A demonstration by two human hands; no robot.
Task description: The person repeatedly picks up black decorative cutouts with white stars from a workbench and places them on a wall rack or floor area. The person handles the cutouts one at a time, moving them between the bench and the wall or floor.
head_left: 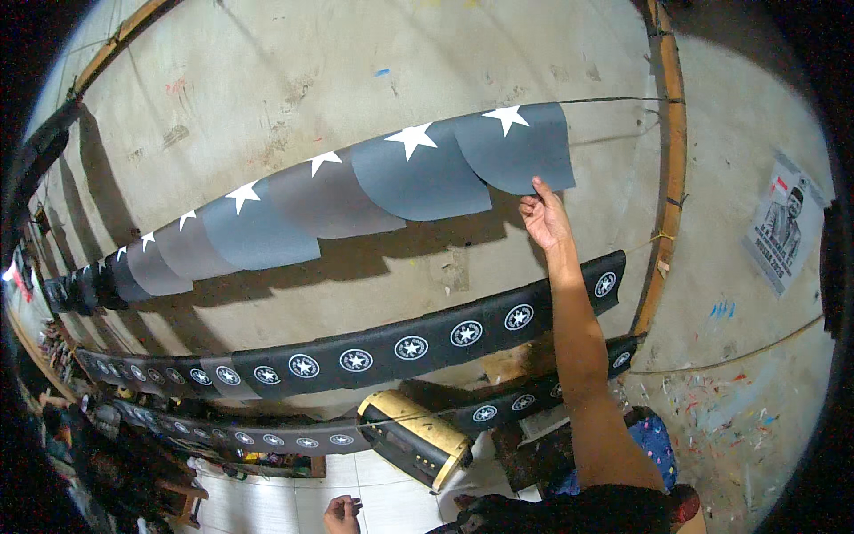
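My right hand point(544, 216) reaches up, thumb and fingers pinching the lower edge of a dark blue-grey sheet point(525, 151) with a white star at its top. This is the rightmost of a row of overlapping sheets hanging along a line; the grey-brown sheet point(311, 200) and others beside it carry similar stars. Low in the view, my left hand point(340, 516) is closed, its fingers curled; a small dark bit shows at the fingertips, too small to name.
Below hang two rows of black pieces with round white star prints, an upper row point(382, 358) and a lower row point(525, 402). Under them stands a yellow and black case point(414, 438) on white tiles. A wooden post point(669, 178) and a poster point(785, 222) are at right.
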